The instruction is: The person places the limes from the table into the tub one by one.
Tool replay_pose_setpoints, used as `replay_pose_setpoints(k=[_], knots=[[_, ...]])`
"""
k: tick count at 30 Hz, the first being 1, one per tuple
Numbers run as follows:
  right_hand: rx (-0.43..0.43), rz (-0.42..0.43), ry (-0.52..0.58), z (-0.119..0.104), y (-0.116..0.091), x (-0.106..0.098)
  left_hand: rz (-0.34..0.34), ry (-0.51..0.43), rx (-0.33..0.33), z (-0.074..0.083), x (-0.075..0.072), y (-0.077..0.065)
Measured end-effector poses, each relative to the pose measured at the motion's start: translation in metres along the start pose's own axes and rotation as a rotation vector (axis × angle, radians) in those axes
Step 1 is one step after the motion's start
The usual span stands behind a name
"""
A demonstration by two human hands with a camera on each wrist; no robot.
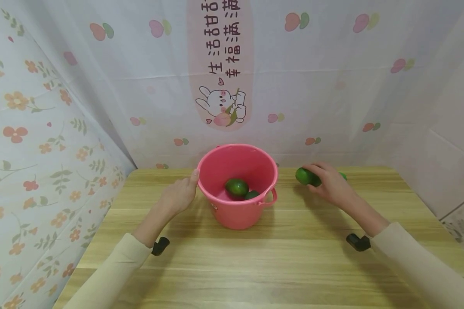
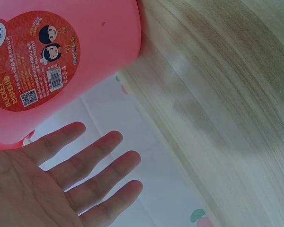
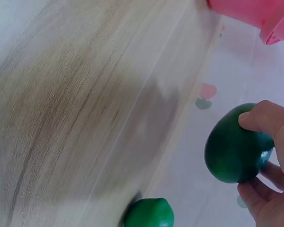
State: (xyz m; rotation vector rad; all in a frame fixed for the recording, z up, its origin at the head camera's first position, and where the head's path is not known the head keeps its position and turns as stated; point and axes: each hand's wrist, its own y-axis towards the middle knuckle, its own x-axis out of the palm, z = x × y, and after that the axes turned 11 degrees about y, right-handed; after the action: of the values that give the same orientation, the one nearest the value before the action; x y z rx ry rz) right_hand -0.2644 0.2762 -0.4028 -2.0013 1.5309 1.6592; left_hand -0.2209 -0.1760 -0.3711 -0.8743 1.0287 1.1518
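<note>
A pink bucket stands upright near the back of the table, with a glossy green oval fruit and part of a darker green one visible inside. At the bucket's left side is my left hand, its thumb at the rim. The left wrist view shows that hand's four fingers straight and spread beside the bucket. To the right of the bucket, my right hand grips a smooth green oval fruit between thumb and fingers, held above the table.
Another green fruit with a small nub lies on the wooden table, mostly hidden behind my right hand in the head view. The bucket's pink handle hangs at its right. A printed curtain stands behind the table.
</note>
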Motion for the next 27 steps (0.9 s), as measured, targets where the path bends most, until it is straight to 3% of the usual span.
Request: replay_pose_setpoints(k=[10,27], knots=[[0.042,-0.005,0.011,-0.007,0.0,-0.002,-0.012,0.01,-0.017,0.001,0.0,0.0],[-0.004,0.03,0.038,-0.018,0.007,-0.009,-0.002,0.025,-0.014,0.0,0.001,0.001]])
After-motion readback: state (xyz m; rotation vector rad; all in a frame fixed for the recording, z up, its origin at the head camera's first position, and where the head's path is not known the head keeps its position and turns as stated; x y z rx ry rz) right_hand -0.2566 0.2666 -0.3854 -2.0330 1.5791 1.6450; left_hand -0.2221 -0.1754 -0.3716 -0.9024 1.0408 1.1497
